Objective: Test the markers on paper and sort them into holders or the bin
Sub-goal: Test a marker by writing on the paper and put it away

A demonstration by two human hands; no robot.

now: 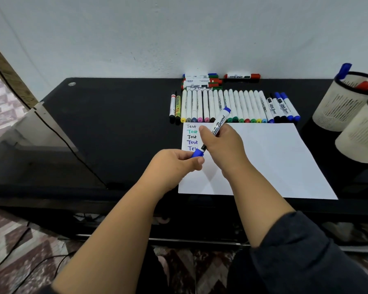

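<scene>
Near the middle of the frame, the right hand [222,145] has its fingers curled round a blue marker [219,124], holding the white body. The left hand [176,164] pinches the blue cap [198,153] at the marker's lower end, where a bit of black tip shows, so the cap looks partly off or partly on. Both hands hang over the left side of the paper [274,162], where the word "Test" is written five times in different colours.

The marker looks light, hard and smooth. Holding it round the middle seems best, with the cap pulled or pushed straight.

Above the paper lies a row of markers [232,105]. At the right edge stand two holders [336,105], one with markers in it, all on a black table [115,124].
</scene>
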